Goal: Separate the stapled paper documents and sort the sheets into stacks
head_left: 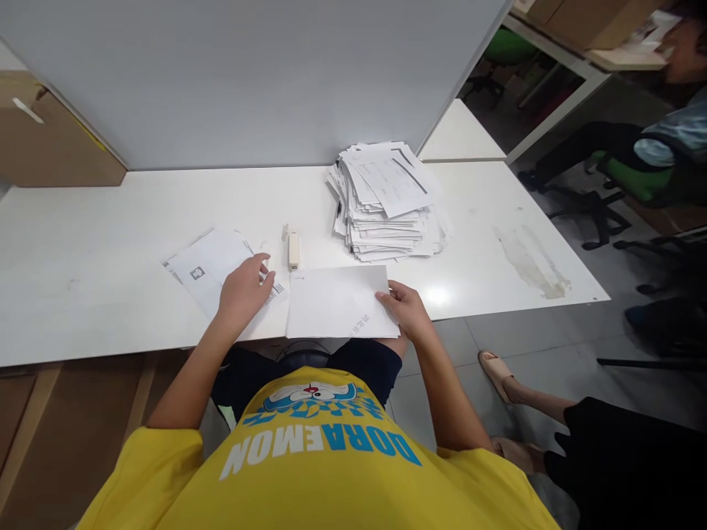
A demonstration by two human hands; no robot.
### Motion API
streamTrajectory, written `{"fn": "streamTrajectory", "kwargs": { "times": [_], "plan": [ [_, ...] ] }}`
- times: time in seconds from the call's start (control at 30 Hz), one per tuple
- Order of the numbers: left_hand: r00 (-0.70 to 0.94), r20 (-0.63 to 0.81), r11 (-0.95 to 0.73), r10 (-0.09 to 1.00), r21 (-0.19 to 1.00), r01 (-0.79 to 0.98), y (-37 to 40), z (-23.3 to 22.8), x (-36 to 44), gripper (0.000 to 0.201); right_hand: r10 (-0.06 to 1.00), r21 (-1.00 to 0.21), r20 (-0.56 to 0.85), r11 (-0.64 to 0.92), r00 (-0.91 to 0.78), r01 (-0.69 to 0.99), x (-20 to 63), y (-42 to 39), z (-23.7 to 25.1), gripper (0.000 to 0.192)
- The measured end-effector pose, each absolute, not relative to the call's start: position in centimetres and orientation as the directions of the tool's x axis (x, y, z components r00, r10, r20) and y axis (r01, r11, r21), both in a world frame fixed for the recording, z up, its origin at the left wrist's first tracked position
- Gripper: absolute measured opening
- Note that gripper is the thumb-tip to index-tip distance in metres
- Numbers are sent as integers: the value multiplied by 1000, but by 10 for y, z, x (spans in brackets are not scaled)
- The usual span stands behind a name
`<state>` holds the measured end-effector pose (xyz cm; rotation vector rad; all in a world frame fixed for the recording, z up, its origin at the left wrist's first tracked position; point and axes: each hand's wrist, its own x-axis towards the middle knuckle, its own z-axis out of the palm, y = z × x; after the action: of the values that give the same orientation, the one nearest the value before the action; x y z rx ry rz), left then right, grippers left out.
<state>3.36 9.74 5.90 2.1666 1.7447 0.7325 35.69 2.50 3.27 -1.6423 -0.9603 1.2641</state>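
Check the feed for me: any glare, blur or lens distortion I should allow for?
Head view: a glare patch on the white table, beside the right hand; head view: print on the white sheet held there is too small and soft to read; head view: wide-angle stretching towards the edges, with the seated person at upper right dark and blurred.

A long white table (110,258) goes across the middle of the picture. A brown box (66,140) sits on it at the upper left. Some loose sheets (215,258) lie left of the middle. A little cream tool (294,251) and a flat bunch of white paper (336,294) are near the middle. A big messy paper pile (387,199) stands right of the middle, and a grey smudge (533,261) marks the right end.
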Motion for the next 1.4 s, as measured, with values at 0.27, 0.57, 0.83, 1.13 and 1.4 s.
{"fn": "streamTrajectory", "kwargs": {
  "times": [0.27, 0.57, 0.83, 1.13, 1.4],
  "plan": [
    [656, 419, -778, 628, 313, 545, 140, 59, 34, 32, 919, -929, -343, -363, 196, 75, 358, 41, 19, 44],
    [760, 377, -846, 529, 306, 438, 160, 27, 24, 43, 924, -922, -326, -358, 200, 150, 358, 49, 16, 45],
    [731, 417, -834, 539, 387, 394, 157, 17, 26, 40, 924, -917, -335, -364, 183, 164, 356, 50, 19, 34],
    [714, 374, -802, 592, 358, 478, 143, -4, 30, 57, 913, -914, -361, -387, 191, 121, 356, 51, 18, 35],
    [720, 370, -806, 587, 352, 476, 146, 13, 31, 53, 919, -911, -327, -368, 219, 184, 362, 50, 28, 34]
  ]
}}
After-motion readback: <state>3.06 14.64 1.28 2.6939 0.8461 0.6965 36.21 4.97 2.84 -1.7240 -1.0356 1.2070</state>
